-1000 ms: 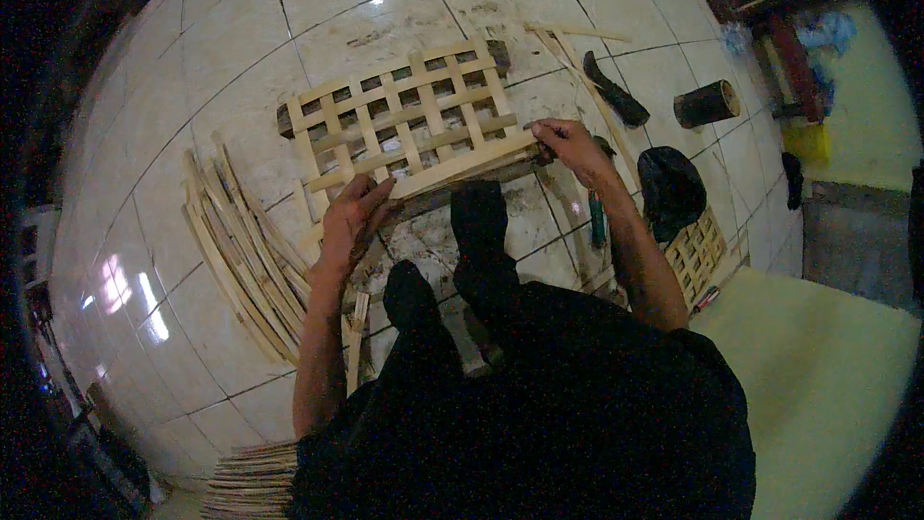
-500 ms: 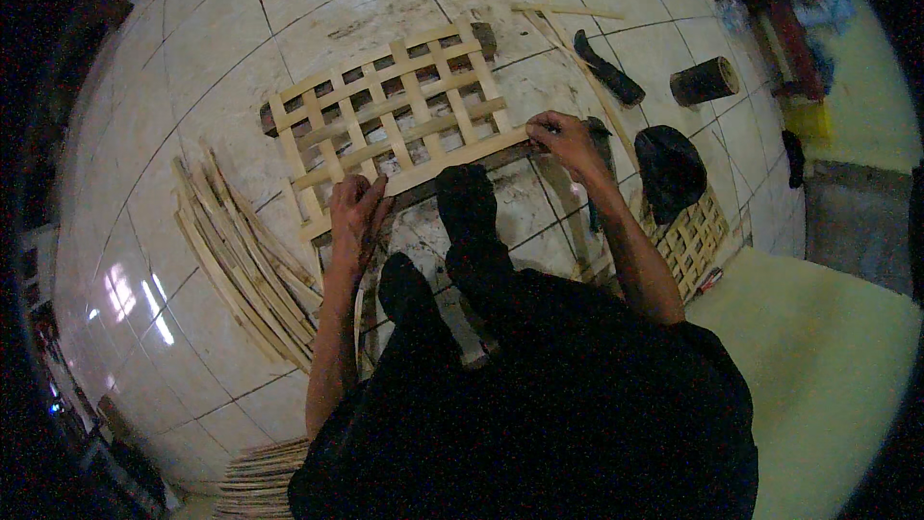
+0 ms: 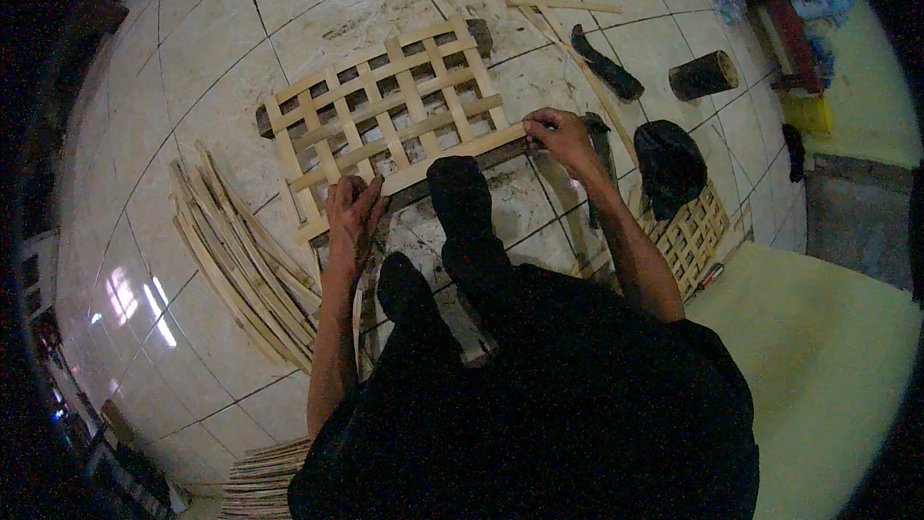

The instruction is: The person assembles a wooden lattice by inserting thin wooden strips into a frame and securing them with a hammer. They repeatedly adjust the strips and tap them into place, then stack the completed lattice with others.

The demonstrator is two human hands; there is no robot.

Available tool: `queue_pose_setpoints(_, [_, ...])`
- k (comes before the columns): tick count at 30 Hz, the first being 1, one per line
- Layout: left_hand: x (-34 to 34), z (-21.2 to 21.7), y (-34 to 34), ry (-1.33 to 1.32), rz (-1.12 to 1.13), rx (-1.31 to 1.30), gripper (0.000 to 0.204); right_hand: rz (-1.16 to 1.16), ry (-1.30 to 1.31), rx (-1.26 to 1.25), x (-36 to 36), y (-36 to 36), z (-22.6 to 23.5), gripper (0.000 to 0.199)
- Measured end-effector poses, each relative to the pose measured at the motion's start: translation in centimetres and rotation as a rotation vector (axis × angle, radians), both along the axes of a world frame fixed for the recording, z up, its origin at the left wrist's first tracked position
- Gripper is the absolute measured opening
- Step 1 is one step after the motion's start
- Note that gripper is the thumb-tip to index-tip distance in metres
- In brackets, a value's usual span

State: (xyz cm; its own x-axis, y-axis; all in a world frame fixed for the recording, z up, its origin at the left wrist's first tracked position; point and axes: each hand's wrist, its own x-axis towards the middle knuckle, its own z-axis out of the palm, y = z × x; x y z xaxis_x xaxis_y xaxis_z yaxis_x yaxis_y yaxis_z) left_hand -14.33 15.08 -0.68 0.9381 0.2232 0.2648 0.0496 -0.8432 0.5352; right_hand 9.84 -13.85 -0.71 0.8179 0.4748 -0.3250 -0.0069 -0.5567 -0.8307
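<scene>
I see two hands, well apart. The woven mat [image 3: 408,99] lies on the floor between and ahead of them. The right hand [image 3: 554,138] pinches one end of the near strip [image 3: 410,174]. The left hand [image 3: 353,219] has its fingers on that strip, but I cannot tell how tightly. Loose sticks [image 3: 241,265] lie left of the left hand.

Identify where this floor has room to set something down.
Bare tile lies left of the loose strips and past the upper-left corner of the woven lattice. It is crowded right of the right hand, around the dark bundle and second lattice.
</scene>
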Motion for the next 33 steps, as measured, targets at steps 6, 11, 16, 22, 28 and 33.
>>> queue_pose_setpoints(6, [-0.1, -0.1, 0.1, 0.041, 0.008, -0.08, 0.037, 0.001, -0.07, -0.065, 0.1, 0.1, -0.2, 0.023])
queue_pose_setpoints(11, [-0.2, -0.4, -0.1, 0.027, 0.039, -0.076, 0.038, -0.03, -0.102, -0.067, -0.3, 0.1, -0.7, 0.026])
queue_pose_setpoints(16, [-0.1, -0.1, 0.1, 0.043, -0.013, -0.091, 0.041, -0.005, -0.171, -0.075, -0.2, 0.3, -1.2, 0.024])
queue_pose_setpoints(22, [0.1, -0.1, 0.5, 0.0, -0.061, 0.039, 0.041, -0.009, -0.167, -0.024, -0.5, 0.4, -0.6, 0.022])
queue_pose_setpoints(28, [0.0, -0.3, 0.3, 0.01, -0.033, -0.074, 0.04, -0.044, -0.097, -0.01, -0.5, 0.5, -0.8, 0.022])
queue_pose_setpoints(33, [0.2, 0.2, 0.1, -0.054, -0.034, -0.069, 0.041, -0.044, -0.094, 0.015, -0.4, 0.5, -1.0, 0.022])
